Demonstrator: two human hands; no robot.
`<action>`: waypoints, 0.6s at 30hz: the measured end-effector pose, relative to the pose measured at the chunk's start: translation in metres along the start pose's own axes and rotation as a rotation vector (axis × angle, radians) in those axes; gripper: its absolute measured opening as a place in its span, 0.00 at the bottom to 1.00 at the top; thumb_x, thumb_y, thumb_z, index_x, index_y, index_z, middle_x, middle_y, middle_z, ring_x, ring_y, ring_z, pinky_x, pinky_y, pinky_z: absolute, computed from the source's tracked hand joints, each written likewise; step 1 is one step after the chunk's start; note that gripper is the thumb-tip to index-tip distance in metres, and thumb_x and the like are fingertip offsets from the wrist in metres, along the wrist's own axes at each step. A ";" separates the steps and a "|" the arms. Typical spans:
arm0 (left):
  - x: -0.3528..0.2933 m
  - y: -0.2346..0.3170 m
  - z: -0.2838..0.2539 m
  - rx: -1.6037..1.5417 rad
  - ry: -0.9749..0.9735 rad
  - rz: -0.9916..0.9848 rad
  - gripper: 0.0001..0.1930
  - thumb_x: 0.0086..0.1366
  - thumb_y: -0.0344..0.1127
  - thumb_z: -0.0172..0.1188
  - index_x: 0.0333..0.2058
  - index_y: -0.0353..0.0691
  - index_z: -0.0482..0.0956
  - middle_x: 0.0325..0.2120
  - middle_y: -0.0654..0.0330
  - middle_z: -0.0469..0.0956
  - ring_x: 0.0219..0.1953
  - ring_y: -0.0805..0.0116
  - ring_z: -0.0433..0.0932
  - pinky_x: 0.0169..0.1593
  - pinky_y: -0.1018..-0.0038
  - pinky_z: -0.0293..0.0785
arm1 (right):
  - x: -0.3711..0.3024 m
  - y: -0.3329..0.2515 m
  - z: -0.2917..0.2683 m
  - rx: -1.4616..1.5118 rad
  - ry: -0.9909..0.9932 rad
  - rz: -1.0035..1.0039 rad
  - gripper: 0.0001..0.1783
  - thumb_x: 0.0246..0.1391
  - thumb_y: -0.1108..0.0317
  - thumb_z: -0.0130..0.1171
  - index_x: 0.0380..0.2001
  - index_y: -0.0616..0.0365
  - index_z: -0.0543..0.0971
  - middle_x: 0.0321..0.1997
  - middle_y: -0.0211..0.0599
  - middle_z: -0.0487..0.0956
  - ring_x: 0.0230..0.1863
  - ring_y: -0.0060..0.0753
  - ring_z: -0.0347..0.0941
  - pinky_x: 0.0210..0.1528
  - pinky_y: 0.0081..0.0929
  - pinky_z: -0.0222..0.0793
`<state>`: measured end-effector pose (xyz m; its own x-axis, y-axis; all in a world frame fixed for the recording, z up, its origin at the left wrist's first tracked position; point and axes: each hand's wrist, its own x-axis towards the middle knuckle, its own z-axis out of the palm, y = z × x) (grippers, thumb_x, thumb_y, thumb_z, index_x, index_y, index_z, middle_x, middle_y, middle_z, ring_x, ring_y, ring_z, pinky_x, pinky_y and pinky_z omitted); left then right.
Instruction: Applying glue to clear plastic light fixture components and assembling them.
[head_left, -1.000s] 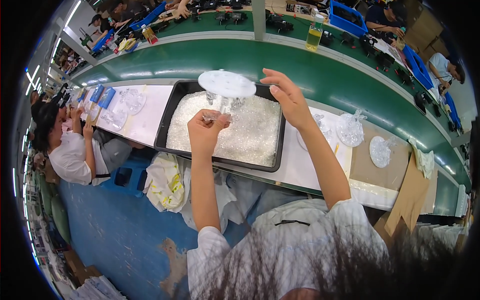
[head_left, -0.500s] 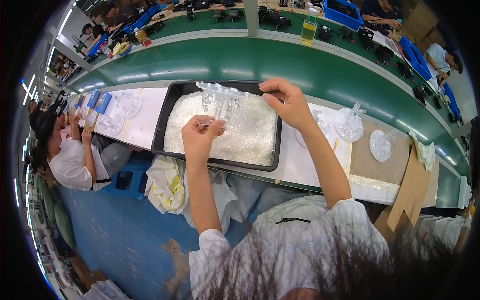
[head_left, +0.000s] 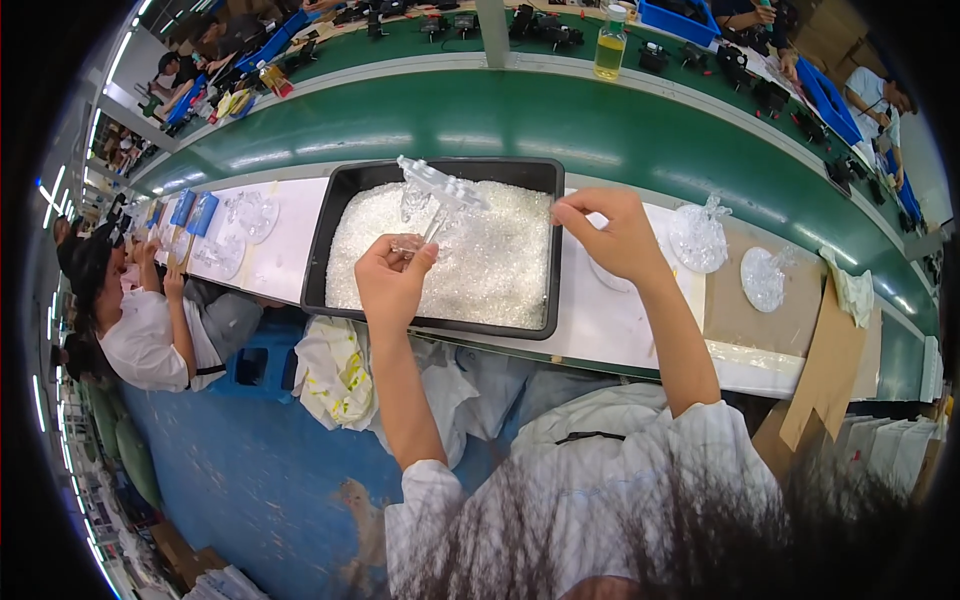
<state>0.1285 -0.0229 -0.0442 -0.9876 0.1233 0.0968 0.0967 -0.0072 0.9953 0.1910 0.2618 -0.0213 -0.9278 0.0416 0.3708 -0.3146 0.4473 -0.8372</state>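
My left hand (head_left: 391, 285) is closed, thumb against fingers, round the stem of a clear plastic part (head_left: 440, 188). The part has a long ridged bar at its top, tilted down to the right, and is held above a black tray (head_left: 312, 262) filled with clear, glittering granules (head_left: 490, 270). By the tray's right rim, my right hand (head_left: 615, 235) has thumb and forefinger pressed together, apart from the plastic part. Whatever may be between those fingertips is too small to make out.
To the right of the tray lie clear plastic pieces (head_left: 698, 238) and another clear round piece (head_left: 764, 280) on brown board. A white cloth (head_left: 852, 288) hangs at the right. A co-worker (head_left: 150, 320) sits at the left; a bottle of yellow liquid (head_left: 610, 45) stands beyond the green panel.
My right hand has moved right and slightly nearer, and its spread fingers have come together. The plastic part has turned in my left hand, its bar now sloping more steeply.
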 end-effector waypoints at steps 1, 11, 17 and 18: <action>-0.001 0.001 0.001 0.003 -0.004 -0.014 0.09 0.59 0.26 0.69 0.34 0.30 0.78 0.28 0.58 0.82 0.29 0.74 0.81 0.37 0.78 0.79 | -0.006 -0.001 -0.004 -0.084 0.009 -0.074 0.07 0.56 0.74 0.62 0.37 0.66 0.83 0.34 0.40 0.83 0.35 0.31 0.81 0.38 0.25 0.74; 0.001 0.009 -0.002 0.208 -0.008 0.067 0.09 0.57 0.27 0.70 0.32 0.29 0.79 0.26 0.59 0.82 0.28 0.78 0.79 0.34 0.82 0.74 | -0.108 -0.006 -0.063 -0.366 0.044 0.146 0.06 0.52 0.77 0.58 0.33 0.62 0.81 0.30 0.42 0.80 0.27 0.39 0.76 0.32 0.31 0.72; 0.012 0.029 0.007 0.633 -0.023 0.205 0.09 0.55 0.26 0.71 0.33 0.28 0.81 0.27 0.59 0.83 0.30 0.77 0.80 0.37 0.79 0.75 | -0.150 0.029 -0.066 -0.695 0.055 0.217 0.04 0.55 0.74 0.59 0.34 0.59 0.81 0.29 0.40 0.80 0.25 0.44 0.77 0.28 0.35 0.72; 0.015 0.027 0.007 0.745 -0.028 0.297 0.10 0.55 0.27 0.71 0.34 0.28 0.81 0.26 0.57 0.83 0.30 0.75 0.80 0.38 0.78 0.75 | -0.155 0.035 -0.065 -0.769 0.082 0.240 0.04 0.56 0.71 0.60 0.33 0.59 0.81 0.29 0.41 0.80 0.26 0.45 0.77 0.29 0.37 0.72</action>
<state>0.1167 -0.0141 -0.0160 -0.9051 0.2451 0.3474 0.4219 0.6195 0.6620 0.3369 0.3289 -0.0825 -0.9254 0.2666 0.2694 0.1449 0.9057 -0.3985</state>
